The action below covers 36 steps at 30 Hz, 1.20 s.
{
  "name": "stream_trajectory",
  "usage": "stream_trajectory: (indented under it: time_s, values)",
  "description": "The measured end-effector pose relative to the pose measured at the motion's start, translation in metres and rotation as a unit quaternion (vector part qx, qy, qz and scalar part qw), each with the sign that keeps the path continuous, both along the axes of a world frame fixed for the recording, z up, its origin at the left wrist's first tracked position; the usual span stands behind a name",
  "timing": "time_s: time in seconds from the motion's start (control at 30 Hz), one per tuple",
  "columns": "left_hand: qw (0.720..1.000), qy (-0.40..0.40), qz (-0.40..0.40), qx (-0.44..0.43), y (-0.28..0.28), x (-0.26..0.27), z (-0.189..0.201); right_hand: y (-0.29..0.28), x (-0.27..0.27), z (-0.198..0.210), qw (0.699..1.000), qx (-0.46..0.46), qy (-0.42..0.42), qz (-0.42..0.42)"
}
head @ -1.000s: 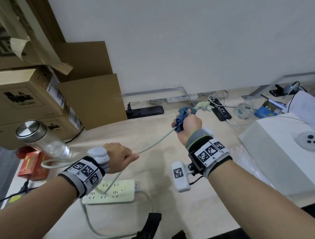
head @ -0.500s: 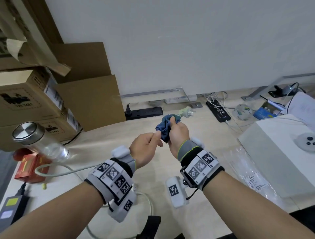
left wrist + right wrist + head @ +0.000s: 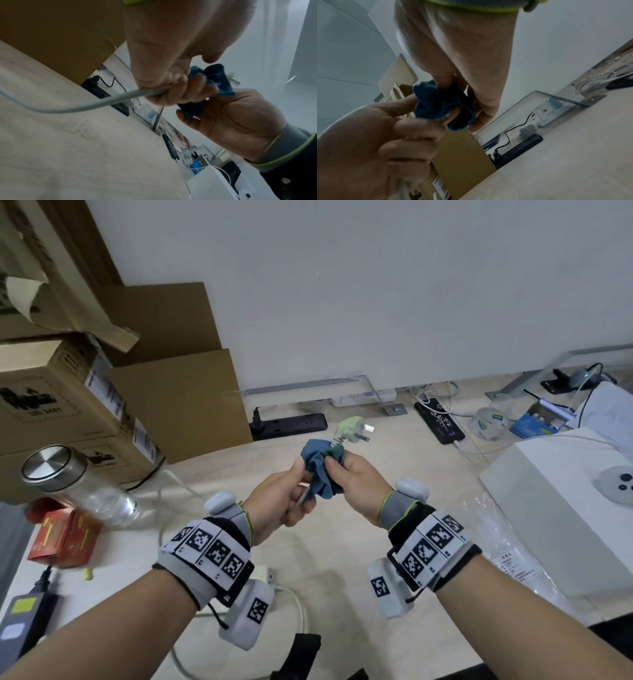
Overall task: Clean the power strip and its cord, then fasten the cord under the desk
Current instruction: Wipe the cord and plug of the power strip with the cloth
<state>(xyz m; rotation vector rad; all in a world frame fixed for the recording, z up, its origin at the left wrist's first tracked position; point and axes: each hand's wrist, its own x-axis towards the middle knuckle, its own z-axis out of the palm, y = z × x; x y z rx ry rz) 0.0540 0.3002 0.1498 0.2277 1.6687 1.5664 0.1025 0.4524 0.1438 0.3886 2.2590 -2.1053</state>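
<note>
Both hands are raised over the middle of the desk, close together. My right hand [image 3: 346,477] grips a bunched blue cloth [image 3: 320,465] wrapped round the grey cord just below its plug [image 3: 351,430], whose metal prongs point right. My left hand [image 3: 287,498] grips the cord [image 3: 85,105] right beside the cloth [image 3: 217,79], fingers curled round it. From there the cord sags left and down toward the desk. In the right wrist view the cloth [image 3: 443,106] sits between both hands. The white power strip [image 3: 263,573] lies on the desk, mostly hidden under my left wrist.
Cardboard boxes [image 3: 61,405] are stacked at the left, with a steel-lidded glass jar [image 3: 75,484] and a red box [image 3: 61,539] before them. A black power strip [image 3: 291,424] lies by the wall. A white device [image 3: 561,498] and a plastic bag [image 3: 507,549] sit at the right.
My left hand slid up the cord from near the power strip to meet the right hand. The right hand and cloth drew back toward me, and the plug now sticks out above the cloth.
</note>
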Motion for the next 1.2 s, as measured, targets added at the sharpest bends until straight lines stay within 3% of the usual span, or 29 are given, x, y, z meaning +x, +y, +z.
stream_trajectory:
  time_s: [0.07, 0.13, 0.2, 0.3, 0.4, 0.5, 0.67, 0.83, 0.9, 0.97, 1.03, 1.1, 1.2]
  values:
    - [0.998, 0.038, 0.038, -0.015, -0.001, -0.001, -0.003, 0.003, 0.002, -0.004, 0.999, 0.034, -0.001, -0.011]
    - [0.993, 0.089, 0.073, -0.022, -0.002, -0.001, -0.004, 0.005, 0.003, -0.011, 0.998, -0.004, -0.006, -0.057]
    - [0.989, 0.106, 0.099, -0.011, -0.003, 0.001, -0.003, 0.011, 0.006, -0.012, 0.984, -0.125, -0.029, -0.122]
    - [0.992, 0.065, 0.104, 0.032, -0.005, 0.004, 0.002, 0.024, 0.011, -0.010, 0.928, -0.325, -0.041, -0.175]
    - [0.992, 0.081, 0.090, 0.020, -0.003, 0.006, 0.002, 0.037, 0.013, 0.001, 0.899, -0.387, -0.016, -0.205]
    - [0.987, 0.139, 0.084, -0.019, -0.002, 0.010, 0.000, 0.046, 0.010, 0.016, 0.906, -0.369, 0.017, -0.205]
    - [0.980, 0.194, 0.034, -0.042, 0.001, 0.017, 0.005, 0.031, 0.010, 0.030, 0.958, -0.237, 0.027, -0.161]
    - [0.990, 0.118, -0.073, 0.032, 0.003, 0.022, 0.020, 0.013, 0.010, 0.025, 0.961, -0.247, 0.034, -0.122]
    - [0.994, 0.041, -0.060, 0.078, 0.004, 0.019, 0.020, 0.007, 0.010, 0.023, 0.964, -0.246, 0.023, -0.099]
    - [0.996, 0.021, -0.030, 0.087, 0.005, 0.018, 0.018, 0.004, 0.010, 0.024, 0.966, -0.237, 0.015, -0.102]
    - [0.994, 0.101, 0.019, 0.039, 0.004, 0.017, 0.014, 0.007, 0.007, 0.025, 0.968, -0.204, 0.010, -0.146]
    - [0.975, 0.212, 0.066, -0.030, 0.003, 0.016, 0.009, 0.014, 0.006, 0.027, 0.961, -0.169, 0.015, -0.219]
    - [0.951, 0.286, 0.096, -0.065, 0.002, 0.014, 0.004, 0.015, 0.011, 0.033, 0.959, -0.104, 0.086, -0.250]
